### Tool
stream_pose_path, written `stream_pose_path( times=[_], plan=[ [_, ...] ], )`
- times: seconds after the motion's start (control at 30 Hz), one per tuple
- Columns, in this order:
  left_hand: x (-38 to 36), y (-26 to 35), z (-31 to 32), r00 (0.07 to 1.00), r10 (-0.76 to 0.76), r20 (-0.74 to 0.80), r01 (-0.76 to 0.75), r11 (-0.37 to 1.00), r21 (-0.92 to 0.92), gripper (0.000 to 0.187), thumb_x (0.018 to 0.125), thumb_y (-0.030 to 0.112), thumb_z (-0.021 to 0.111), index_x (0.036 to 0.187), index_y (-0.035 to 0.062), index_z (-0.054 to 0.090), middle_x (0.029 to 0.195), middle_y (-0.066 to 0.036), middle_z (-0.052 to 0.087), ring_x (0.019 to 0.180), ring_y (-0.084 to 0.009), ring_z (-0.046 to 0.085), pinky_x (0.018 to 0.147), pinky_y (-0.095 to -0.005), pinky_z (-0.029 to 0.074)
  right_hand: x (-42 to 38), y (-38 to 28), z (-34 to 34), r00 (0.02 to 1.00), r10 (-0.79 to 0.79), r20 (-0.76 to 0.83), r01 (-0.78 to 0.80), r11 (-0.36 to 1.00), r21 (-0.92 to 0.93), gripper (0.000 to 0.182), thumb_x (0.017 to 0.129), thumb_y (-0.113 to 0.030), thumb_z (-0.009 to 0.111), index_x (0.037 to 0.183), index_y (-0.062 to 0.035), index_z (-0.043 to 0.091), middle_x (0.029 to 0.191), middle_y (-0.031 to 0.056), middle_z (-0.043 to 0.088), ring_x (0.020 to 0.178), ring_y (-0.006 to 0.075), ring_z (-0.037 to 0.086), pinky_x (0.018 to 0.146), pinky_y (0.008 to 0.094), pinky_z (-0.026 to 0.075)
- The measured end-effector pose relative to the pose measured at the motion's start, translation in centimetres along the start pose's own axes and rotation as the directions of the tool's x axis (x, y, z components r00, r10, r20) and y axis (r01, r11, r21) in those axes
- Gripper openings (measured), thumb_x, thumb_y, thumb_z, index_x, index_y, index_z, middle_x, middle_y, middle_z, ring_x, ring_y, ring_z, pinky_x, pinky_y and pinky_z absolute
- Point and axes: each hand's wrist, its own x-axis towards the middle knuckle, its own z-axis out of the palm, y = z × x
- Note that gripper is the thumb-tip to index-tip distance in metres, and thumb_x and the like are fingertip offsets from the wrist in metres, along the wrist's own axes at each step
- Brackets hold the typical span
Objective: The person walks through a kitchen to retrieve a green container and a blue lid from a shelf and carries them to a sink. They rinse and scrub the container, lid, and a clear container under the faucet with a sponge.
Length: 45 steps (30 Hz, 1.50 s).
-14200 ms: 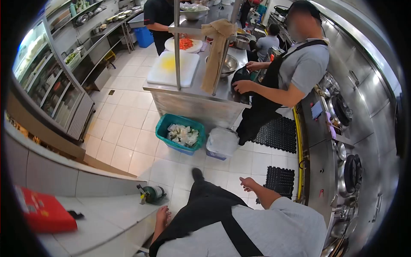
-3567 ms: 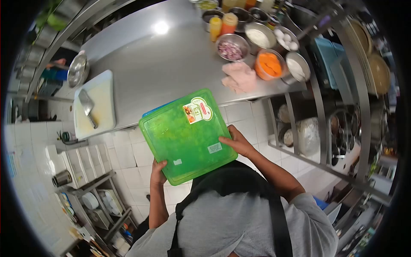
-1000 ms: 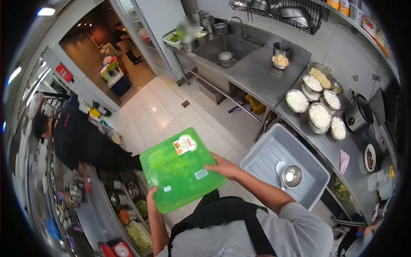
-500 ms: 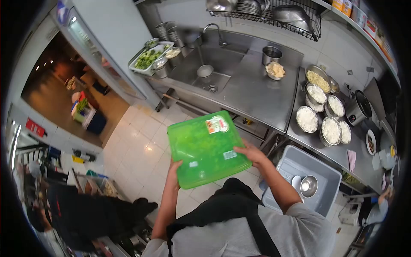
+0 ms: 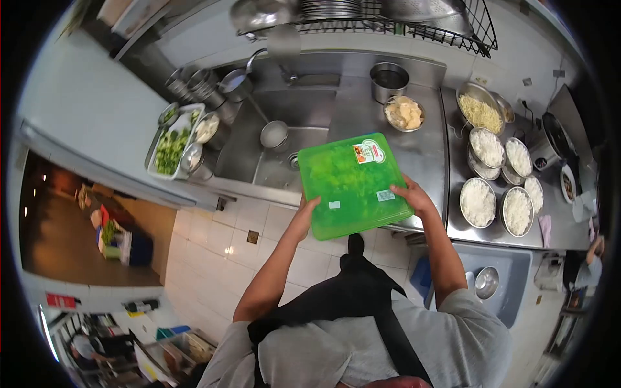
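Note:
A flat, square plastic container with a see-through green lid (image 5: 349, 184) is held out in front of my body at the sink's near edge. Stickers are on the lid, and paler shapes show dimly beneath it. My left hand (image 5: 303, 216) grips its left side, thumb over the rim. At the opposite side, my right hand (image 5: 415, 197) clasps the edge with its thumb on top near a small label. The fingers underneath are hidden.
Ahead is a steel sink (image 5: 236, 152) with a strainer (image 5: 274, 134). A tray of chopped green vegetables (image 5: 169, 152) stands left. Right are a bowl of pale food (image 5: 404, 114), noodles (image 5: 480, 111) and several rice bowls (image 5: 478, 202). A grey tub (image 5: 511, 284) sits below.
I have moved closer to the sink and counter, carrying the green-lidded container forward over their front edge. Both hands keep their hold. The person in black at lower left has mostly left view.

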Motion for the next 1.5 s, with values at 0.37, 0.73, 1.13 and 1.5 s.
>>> stream_pose_path(
  times=[0.37,0.73,1.13,1.5],
  plan=[
    [7.5,6.0,-3.7,0.999,-0.005,-0.047,0.005,1.0,-0.014,0.067,0.1,0.028,0.055,0.16,0.0088,0.029,0.144,-0.014,0.053,0.128,-0.0248,0.057,0.105,-0.0378,0.048,6.0,-6.0,6.3,0.877,-0.32,-0.359,-0.047,0.686,-0.726,0.086,0.074,-0.028,0.087,0.143,0.0083,0.049,0.129,0.0294,0.061,0.122,0.0404,0.06,0.104,0.0433,0.049],
    [7.9,15.5,-18.7,0.984,0.164,-0.067,-0.174,0.964,-0.199,0.072,0.101,0.019,0.048,0.165,0.0182,0.015,0.149,-0.016,0.047,0.129,-0.0298,0.055,0.104,-0.0434,0.051,18.6,-6.4,20.1,0.904,-0.065,-0.423,-0.037,0.973,-0.229,0.055,0.086,-0.017,0.081,0.129,0.0086,0.059,0.118,0.0178,0.071,0.105,0.0242,0.07,0.09,0.0344,0.055],
    [15.4,9.7,-35.9,0.999,-0.032,-0.01,0.024,0.897,-0.441,0.062,0.11,0.052,0.036,0.154,0.0084,0.039,0.145,-0.012,0.054,0.127,-0.0231,0.058,0.102,-0.0397,0.053,29.2,-7.5,29.6,0.968,0.219,-0.122,-0.179,0.945,0.275,0.026,0.098,-0.016,0.067,0.12,-0.0017,0.067,0.111,0.0098,0.073,0.097,0.0207,0.072,0.086,0.0362,0.059],
    [19.9,9.9,-35.0,0.976,-0.109,-0.19,0.048,0.953,-0.3,0.076,0.087,0.002,0.055,0.156,0.0182,0.029,0.148,-0.012,0.051,0.106,-0.0276,0.067,0.083,-0.0364,0.057,23.5,-17.4,24.8,0.84,-0.295,-0.454,0.204,0.949,-0.24,0.024,0.099,-0.016,0.065,0.117,-0.0011,0.07,0.107,0.0067,0.074,0.097,0.015,0.068,0.088,0.0314,0.053]
  ],
)
